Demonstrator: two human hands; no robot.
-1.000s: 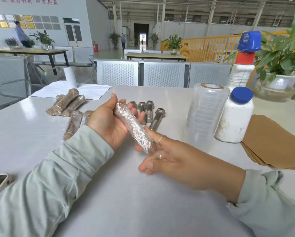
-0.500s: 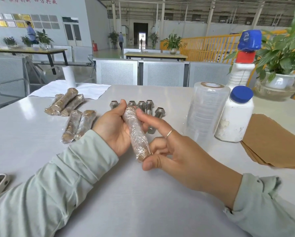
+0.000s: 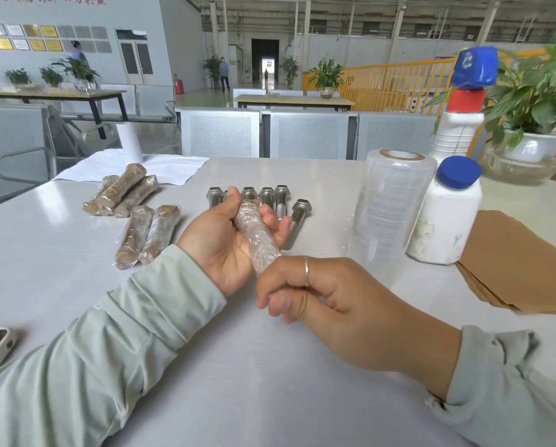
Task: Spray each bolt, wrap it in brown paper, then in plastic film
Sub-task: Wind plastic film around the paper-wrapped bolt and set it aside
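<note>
— What differs from half a second ago?
— Your right hand [image 3: 328, 295] has curled round the near end of the film-covered brown-paper bolt [image 3: 257, 233]; your left hand [image 3: 228, 237] still grips it, just before the bare steel bolts [image 3: 278, 201].
— Counts?
— Six bare bolts; five wrapped bundles [image 3: 135, 214] left of them.

Brown wrapped bolts [image 3: 135, 217] and silver bare bolts [image 3: 297, 217] lie on a white table [image 3: 270, 382]. The jar [image 3: 444, 217] is white with a blue cap [image 3: 459, 171]. The sleeves [image 3: 109, 350] are pale green, the paper [image 3: 521, 262] brown.
</note>
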